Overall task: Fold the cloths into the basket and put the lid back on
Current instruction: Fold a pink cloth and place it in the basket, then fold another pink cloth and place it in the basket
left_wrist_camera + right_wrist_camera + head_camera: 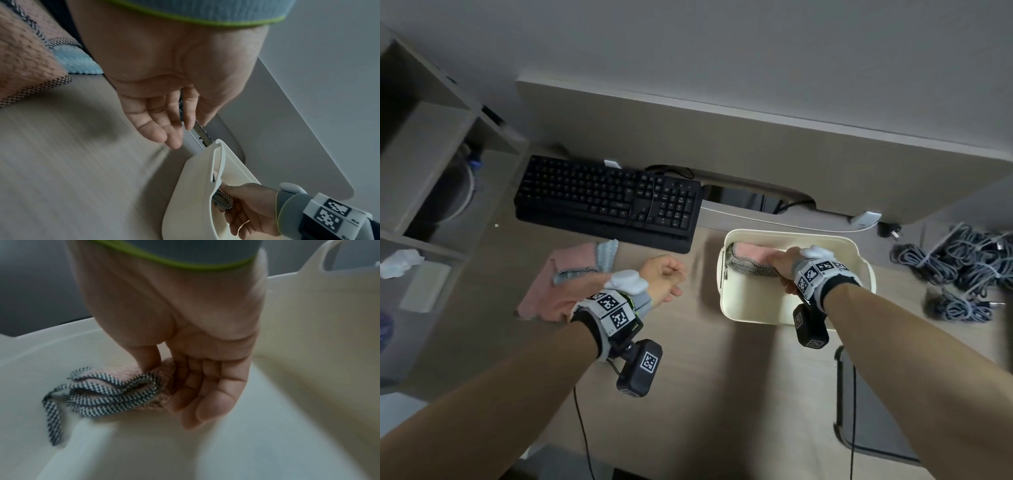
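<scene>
A dark grey lid [873, 407] lies nearest, cut off by the right forearm. The left hand [661, 277] hovers empty, fingers loose. The right hand [786, 270] pinches a folded pink cloth with checked trim [750, 262] inside the cream plastic basket [753, 305] (fingertips hidden). Pink and blue cloths [575, 270] lie beyond, blurred.

The head view looks steeply down on the desk [722, 377] from above. Each wrist view sits close under its palm, looking along the fingers. All three share the cream basket [756, 236] [185, 203] [308, 321].
</scene>
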A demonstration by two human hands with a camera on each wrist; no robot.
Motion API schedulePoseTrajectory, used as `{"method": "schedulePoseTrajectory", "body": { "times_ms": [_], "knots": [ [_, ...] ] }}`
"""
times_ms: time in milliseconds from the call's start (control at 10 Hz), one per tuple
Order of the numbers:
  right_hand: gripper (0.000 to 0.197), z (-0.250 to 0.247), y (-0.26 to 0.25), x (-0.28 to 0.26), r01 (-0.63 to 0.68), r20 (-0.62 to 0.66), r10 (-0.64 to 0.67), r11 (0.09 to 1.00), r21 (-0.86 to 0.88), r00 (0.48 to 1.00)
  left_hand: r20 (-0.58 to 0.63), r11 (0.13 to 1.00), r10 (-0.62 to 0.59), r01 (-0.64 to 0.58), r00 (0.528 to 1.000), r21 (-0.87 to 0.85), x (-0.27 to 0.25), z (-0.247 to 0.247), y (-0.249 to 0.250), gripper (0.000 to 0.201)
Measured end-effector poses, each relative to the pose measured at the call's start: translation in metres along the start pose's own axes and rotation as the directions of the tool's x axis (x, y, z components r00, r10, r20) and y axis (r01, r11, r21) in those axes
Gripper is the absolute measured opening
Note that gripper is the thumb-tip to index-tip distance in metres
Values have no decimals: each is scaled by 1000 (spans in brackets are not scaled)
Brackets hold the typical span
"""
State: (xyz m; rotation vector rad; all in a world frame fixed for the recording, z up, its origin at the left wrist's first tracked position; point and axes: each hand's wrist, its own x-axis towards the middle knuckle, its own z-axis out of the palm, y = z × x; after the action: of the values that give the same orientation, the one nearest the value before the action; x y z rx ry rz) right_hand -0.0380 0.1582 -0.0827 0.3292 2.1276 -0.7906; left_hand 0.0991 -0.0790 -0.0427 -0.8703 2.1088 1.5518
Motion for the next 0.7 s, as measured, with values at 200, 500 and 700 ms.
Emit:
{"method": "schedulePoseTrajectory", "body": {
  "times_ms": [200,500,700],
  "knots": [
    [49,9,-5,4,-4,48,5,1000,-20,999,15,1000,-14,14,1000,-10,-4,-7,-11,11],
    [31,-13,4,-2,-36,-9,35,989,-144,999,10,997,-51,51,999,54,-3,-15,-23,12],
    [100,-8,-24,-45,-100,-80,83,968,-229,993,-16,986,-49,50,999,162,-5,-26,-36,14]
  ]
}}
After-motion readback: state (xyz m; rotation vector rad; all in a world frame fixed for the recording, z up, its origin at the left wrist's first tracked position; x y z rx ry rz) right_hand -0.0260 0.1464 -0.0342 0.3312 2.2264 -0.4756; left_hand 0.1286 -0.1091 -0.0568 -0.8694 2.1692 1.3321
